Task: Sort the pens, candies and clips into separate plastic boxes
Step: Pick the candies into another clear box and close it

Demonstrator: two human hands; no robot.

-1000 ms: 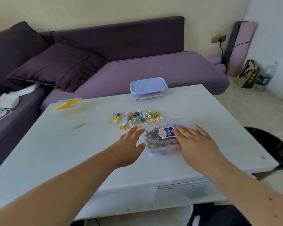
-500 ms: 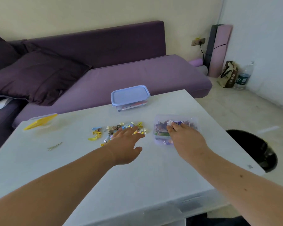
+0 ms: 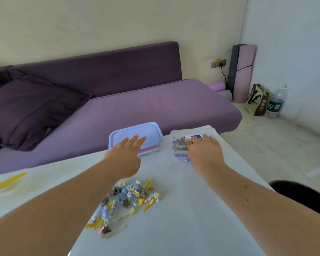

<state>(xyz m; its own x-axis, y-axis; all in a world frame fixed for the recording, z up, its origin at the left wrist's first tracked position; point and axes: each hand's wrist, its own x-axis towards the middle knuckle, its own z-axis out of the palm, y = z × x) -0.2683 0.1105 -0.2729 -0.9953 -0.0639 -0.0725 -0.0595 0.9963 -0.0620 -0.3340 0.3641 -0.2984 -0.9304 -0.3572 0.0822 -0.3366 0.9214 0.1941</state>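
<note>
A: From the head camera, how many plastic boxes are on the table (image 3: 183, 218)?

B: Two. A blue-lidded box (image 3: 151, 130) stands at the far edge, and a clear box (image 3: 175, 145) sits just to its right, near the far right corner. There is also one yellow lid (image 3: 6, 182) lying flat at the left edge.

A: And the clips?

B: One loose pile of clips (image 3: 126, 202) in the middle of the table, under the left forearm. Yellow, blue, brown and pale ones, tangled; too many overlap to count.

A: What are the hands doing?

B: Two bare hands, both reaching away from the body. The left hand (image 3: 126, 156) is flat with fingers spread and extended over the blue lid; I can't tell whether the fingertips touch it. It holds nothing. The right hand (image 3: 203, 150) lies palm down on top of the clear box, fingers curled over its far side, pressing on it.

A: Any writing?

B: A blue-and-white label (image 3: 192, 138) shows inside the clear box, but its print is too blurred to read. Something red and blue shows through the blue-lidded box's wall.

A: Beyond the table?

B: One purple sofa (image 3: 137, 100) with one dark cushion (image 3: 30, 108), one rolled mat (image 3: 244, 71) in the corner, one paper bag (image 3: 257, 100) and one water bottle (image 3: 277, 102); its label is unreadable.
</note>
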